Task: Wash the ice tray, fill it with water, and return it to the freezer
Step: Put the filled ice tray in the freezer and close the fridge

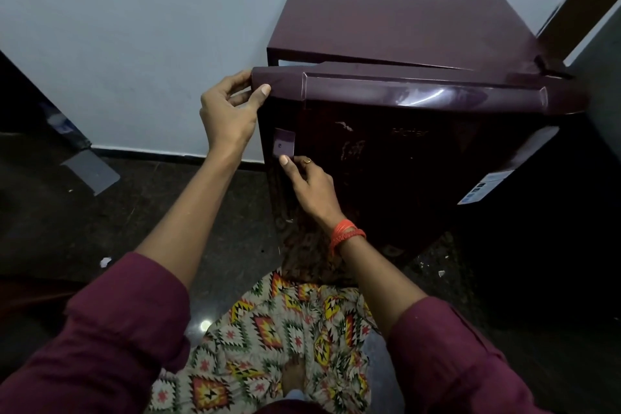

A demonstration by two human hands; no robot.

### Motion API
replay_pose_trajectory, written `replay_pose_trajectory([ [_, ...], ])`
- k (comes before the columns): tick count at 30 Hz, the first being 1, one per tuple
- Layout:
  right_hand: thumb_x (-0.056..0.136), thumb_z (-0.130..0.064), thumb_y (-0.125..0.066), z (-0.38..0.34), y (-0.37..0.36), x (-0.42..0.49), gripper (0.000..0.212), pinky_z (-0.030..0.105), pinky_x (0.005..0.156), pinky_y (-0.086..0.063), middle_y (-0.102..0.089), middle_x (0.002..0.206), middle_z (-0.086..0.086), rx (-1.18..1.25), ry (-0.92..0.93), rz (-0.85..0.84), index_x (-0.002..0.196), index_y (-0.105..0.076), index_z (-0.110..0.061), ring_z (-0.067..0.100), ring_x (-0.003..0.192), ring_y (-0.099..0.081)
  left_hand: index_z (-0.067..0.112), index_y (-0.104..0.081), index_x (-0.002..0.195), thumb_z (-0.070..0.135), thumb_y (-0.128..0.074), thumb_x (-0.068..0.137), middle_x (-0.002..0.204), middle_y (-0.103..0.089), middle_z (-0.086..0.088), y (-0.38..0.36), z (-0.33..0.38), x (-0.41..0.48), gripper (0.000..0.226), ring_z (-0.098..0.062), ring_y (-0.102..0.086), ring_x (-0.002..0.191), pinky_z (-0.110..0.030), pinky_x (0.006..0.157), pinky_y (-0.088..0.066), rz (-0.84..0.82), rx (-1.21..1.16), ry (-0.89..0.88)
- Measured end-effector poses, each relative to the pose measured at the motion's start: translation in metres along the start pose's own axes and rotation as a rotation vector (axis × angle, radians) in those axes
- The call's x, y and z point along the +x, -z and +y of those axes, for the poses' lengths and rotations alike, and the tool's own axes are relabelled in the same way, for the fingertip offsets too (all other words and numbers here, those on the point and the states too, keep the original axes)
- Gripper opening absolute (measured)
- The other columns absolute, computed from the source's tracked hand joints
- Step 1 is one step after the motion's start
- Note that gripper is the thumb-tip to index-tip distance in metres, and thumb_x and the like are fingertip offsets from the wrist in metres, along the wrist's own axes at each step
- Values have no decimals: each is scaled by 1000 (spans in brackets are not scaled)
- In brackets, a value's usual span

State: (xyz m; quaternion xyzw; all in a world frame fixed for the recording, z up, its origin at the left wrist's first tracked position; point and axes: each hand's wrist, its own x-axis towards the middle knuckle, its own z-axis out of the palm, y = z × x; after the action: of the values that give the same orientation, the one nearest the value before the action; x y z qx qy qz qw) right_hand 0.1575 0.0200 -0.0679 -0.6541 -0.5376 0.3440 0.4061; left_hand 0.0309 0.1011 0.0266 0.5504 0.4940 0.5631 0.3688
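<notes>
A dark maroon fridge (396,10) stands against the white wall. Its door (420,151) is slightly ajar, with a narrow gap along the top left edge. My left hand (228,111) grips the top left corner of the door, thumb on the front and fingers behind the edge. My right hand (312,188) rests on the door front just below a small lock plate (284,144), with the thumb touching the plate's lower edge. No ice tray is in view.
The white wall (134,44) runs to the left of the fridge. A dark stone floor (151,218) lies below, with small scraps of paper on it. A grey flat panel (90,171) leans at the left. A door frame (584,0) rises at the top right.
</notes>
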Motion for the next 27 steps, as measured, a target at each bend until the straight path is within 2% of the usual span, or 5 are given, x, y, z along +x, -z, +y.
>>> replay_pose_trajectory([
  [5, 95, -64, -43, -2, -1, 11, 62, 28, 102, -42, -65, 130, 4, -2, -11, 11, 132, -60, -17, 19, 125, -55, 15, -71, 117, 19, -81, 79, 106, -74, 5, -5, -2, 14, 39, -6, -73, 94, -33, 91, -58, -12, -15, 21],
  [10, 96, -60, -45, -6, -2, 22, 58, 21, 93, -38, -66, 128, 5, -6, -17, 24, 131, -61, -16, 20, 124, -56, 15, -70, 119, 19, -80, 80, 107, -74, 5, -10, -3, 23, 40, -4, -72, 95, -30, 91, -57, -11, -30, 34],
  [19, 97, -59, -45, -9, -2, 34, 59, 19, 95, -36, -65, 131, 5, -8, -22, 16, 132, -60, -15, 19, 125, -55, 12, -72, 117, 18, -81, 79, 106, -75, 1, -17, -8, 37, 40, -7, -73, 95, -32, 91, -57, -4, -59, 55],
  [27, 92, -67, -46, -4, -4, 37, 62, 32, 99, -49, -69, 121, 1, 13, -38, 31, 128, -63, -19, 17, 112, -63, 9, -72, 117, 19, -83, 77, 106, -75, -2, -20, -13, 40, 43, -10, -73, 95, -33, 91, -58, 19, -106, 81],
])
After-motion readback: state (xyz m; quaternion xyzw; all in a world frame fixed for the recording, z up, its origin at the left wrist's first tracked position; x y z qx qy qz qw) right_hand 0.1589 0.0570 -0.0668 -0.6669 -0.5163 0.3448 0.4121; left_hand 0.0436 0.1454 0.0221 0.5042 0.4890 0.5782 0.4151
